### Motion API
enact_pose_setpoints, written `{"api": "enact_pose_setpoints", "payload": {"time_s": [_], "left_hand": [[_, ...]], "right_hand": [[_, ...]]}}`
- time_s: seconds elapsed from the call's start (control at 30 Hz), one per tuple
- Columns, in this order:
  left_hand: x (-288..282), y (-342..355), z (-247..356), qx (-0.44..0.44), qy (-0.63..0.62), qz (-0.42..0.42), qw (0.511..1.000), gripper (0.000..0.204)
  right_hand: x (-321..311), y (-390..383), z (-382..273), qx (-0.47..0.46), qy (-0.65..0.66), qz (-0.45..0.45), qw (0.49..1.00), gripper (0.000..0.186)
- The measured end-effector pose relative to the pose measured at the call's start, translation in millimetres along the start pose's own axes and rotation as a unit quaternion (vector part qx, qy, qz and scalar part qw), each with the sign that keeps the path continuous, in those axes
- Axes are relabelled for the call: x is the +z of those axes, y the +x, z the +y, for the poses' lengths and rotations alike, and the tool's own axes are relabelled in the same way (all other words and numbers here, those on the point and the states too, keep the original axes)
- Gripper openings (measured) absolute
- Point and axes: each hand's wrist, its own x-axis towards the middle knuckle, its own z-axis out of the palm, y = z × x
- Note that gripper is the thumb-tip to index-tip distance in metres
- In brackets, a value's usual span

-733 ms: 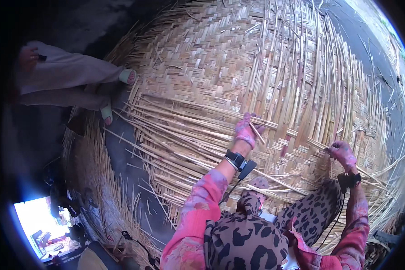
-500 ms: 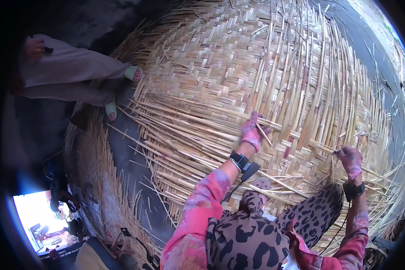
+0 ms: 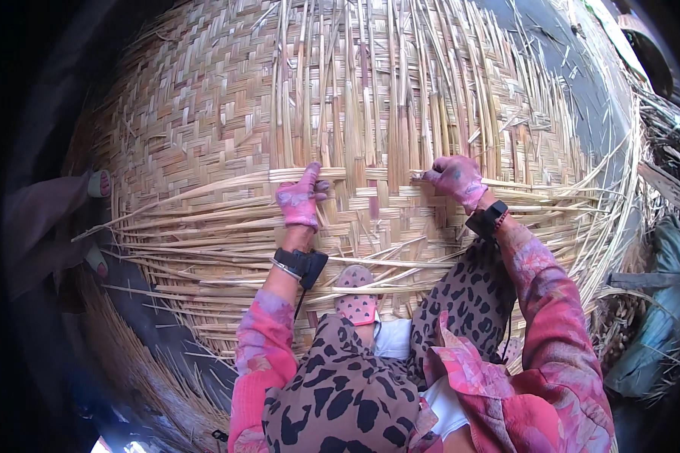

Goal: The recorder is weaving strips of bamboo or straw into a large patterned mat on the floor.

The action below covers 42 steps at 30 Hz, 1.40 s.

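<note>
Aligning flat, pale-tan plant-fibre strips (image 3: pixel 330 174) | left hand (image 3: pixel 301 198): fingers over strips, grip unclear | right hand (image 3: pixel 459 181): fingertips pinching strips | best held level, evenly taut between fingers

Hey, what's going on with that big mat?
A person has both hands at a woven mat. The left hand is on pale strips running across it; the right hand is bunched at the same row, though what it grips is hard to see. Loose strips lie nearer the person, and someone else's feet show at the left.
</note>
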Motion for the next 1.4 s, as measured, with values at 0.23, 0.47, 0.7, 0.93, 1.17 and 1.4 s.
{"api": "enact_pose_setpoints", "payload": {"time_s": [0.23, 0.47, 0.7, 0.93, 1.17, 1.4], "left_hand": [[-5, -12, -33, 0.030, 0.146, 0.053, 0.987, 0.039], [-24, -6, -28, 0.052, -0.049, 0.038, 0.997, 0.020], [-87, 6, 15, 0.157, -0.125, -0.077, 0.976, 0.031], [-62, 28, 57, 0.186, 0.069, -0.169, 0.965, 0.030], [-82, 120, 22, 0.154, 0.492, -0.177, 0.838, 0.028], [-93, 126, 21, 0.183, 0.473, -0.190, 0.841, 0.042]], "right_hand": [[-5, 6, 0, -0.081, -0.154, 0.001, 0.985, 0.021], [63, 23, -110, -0.295, 0.295, 0.073, 0.906, 0.037], [50, 36, -153, -0.204, 0.134, -0.039, 0.969, 0.026], [62, 41, -142, -0.091, 0.217, 0.072, 0.969, 0.028], [62, 31, -150, -0.114, 0.345, 0.170, 0.916, 0.028], [64, 30, -148, -0.123, 0.399, 0.184, 0.890, 0.032]]}}
